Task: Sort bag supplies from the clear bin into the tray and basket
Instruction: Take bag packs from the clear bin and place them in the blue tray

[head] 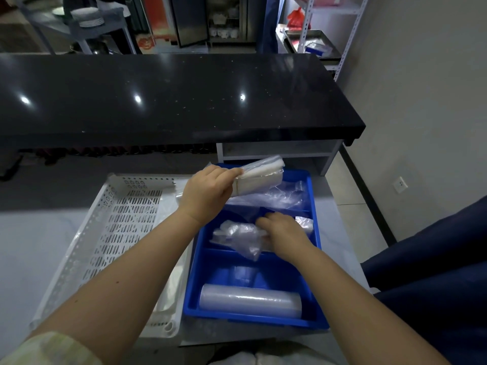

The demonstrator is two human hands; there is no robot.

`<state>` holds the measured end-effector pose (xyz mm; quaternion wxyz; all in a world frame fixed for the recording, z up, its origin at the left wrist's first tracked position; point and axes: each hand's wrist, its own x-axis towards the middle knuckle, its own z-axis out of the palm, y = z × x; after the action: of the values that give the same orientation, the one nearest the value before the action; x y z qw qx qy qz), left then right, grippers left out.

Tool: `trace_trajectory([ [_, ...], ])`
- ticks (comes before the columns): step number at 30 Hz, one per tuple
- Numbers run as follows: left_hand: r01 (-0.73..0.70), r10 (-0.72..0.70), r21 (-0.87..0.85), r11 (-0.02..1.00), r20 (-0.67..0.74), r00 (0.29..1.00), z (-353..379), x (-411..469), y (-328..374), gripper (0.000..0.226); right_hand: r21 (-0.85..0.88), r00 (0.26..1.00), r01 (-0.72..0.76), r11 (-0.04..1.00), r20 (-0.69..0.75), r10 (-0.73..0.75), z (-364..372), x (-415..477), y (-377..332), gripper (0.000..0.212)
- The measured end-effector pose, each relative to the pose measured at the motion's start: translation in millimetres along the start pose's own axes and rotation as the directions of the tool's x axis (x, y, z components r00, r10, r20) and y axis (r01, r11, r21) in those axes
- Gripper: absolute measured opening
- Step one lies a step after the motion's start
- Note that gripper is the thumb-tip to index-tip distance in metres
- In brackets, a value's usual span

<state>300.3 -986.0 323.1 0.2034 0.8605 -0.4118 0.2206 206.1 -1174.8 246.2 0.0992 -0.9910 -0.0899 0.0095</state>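
A blue divided tray (317, 233) lies in front of me on the right. My left hand (205, 192) holds a flat white pack of bags (259, 175) tilted above the tray's far compartment, where loose clear bags (279, 197) lie. In the middle compartment my right hand (283, 233) grips a crumpled bundle of clear bags (239, 235). A roll of clear bags (250, 301) lies across the near compartment. The white perforated basket (110, 233) sits left of the tray with a little clear plastic along its right side.
A black counter (171, 101) spans the space just beyond the tray and basket. Dark blue fabric (434, 272) bulks at the right edge. White shelving (340, 27) with a metal pan stands at the back right. A pale wall runs along the right.
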Motion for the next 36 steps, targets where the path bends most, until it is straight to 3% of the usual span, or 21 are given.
trace_trajectory([
  [7, -0.029, 0.028, -0.021, 0.999, -0.037, 0.999, -8.6, 8.4, 7.3, 0.035, 0.01, 0.932, 0.144, 0.989, -0.337, -0.133, -42.5, -24.3, -4.6, 0.034],
  [16, -0.03, 0.026, -0.067, 0.997, -0.055, 0.998, -10.3, 19.5, 12.0, 0.035, 0.001, 0.872, 0.123, 0.992, -0.478, -0.108, -87.8, -52.2, 1.9, 0.028],
  [25, 0.078, -0.065, -0.139, 0.987, 0.098, 0.993, 10.6, 11.3, 21.0, 0.033, -0.001, 0.813, -0.064, 0.998, -0.58, 0.051, -143.0, -94.6, 33.0, 0.033],
  [32, 0.017, 0.018, -0.2, 0.98, 0.175, 0.984, 31.5, -22.2, 45.2, 0.036, 0.051, 0.694, -0.217, 0.975, -0.694, 0.191, -170.3, -117.8, 59.2, 0.027],
  [36, 0.01, 0.049, -0.204, 0.979, 0.282, 0.958, 47.6, -43.1, 48.7, 0.037, 0.079, 0.675, -0.226, 0.971, -0.706, 0.215, -161.1, -109.2, 57.3, 0.027],
])
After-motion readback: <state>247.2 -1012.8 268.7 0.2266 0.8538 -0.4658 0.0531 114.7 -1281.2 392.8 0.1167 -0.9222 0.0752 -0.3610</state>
